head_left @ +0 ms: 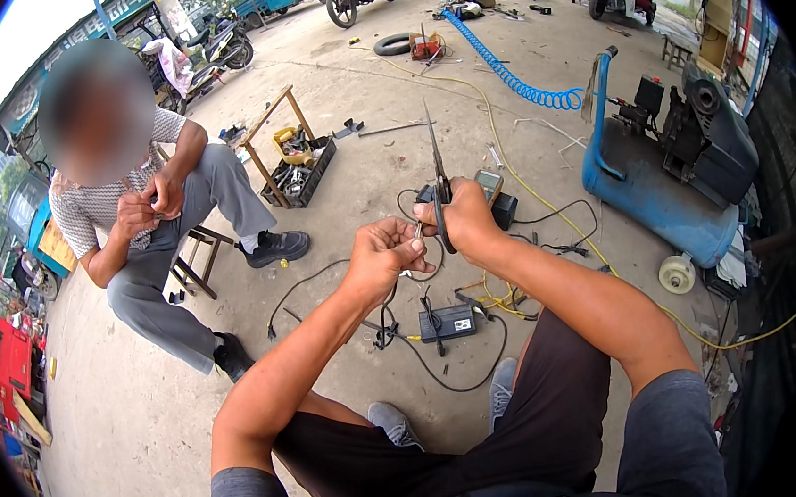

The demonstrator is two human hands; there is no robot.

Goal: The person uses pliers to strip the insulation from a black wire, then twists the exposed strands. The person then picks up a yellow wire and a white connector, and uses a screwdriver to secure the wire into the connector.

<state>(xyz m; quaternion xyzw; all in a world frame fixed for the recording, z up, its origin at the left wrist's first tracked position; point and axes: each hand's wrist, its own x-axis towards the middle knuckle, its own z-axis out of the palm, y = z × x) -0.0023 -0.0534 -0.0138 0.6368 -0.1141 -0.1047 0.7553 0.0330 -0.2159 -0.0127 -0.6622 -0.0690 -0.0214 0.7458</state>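
Holding scissors (438,157) in the right hand (463,214), a slender piece (418,232) in the left hand (382,255)

The right hand is curled closed around the dark handles, with the long blades pointing up and away from the body. The blades look close together, though whether they are fully shut cannot be told. Just beside it, the left hand pinches the slender piece between thumb and fingertips; it is too small to make out clearly. Both hands are raised over the concrete floor (358,165), in front of the knees.

Below them lies a black power adapter (448,323) with a pale label, ringed by loose black cables (487,370). Tangled yellow wire (507,303) is near its far right corner. Past the right wrist, a handheld meter (490,183) leans by a black box (505,211).

To the left, another person (209,189) sits on a low stool (196,259), hands together before the chest; what they hold cannot be told. Between that person and the scissors is an open toolbox (302,181) full of parts. To the right rests a blue air compressor (658,200), and a blue coiled hose (512,77) stretches across the ground beyond.
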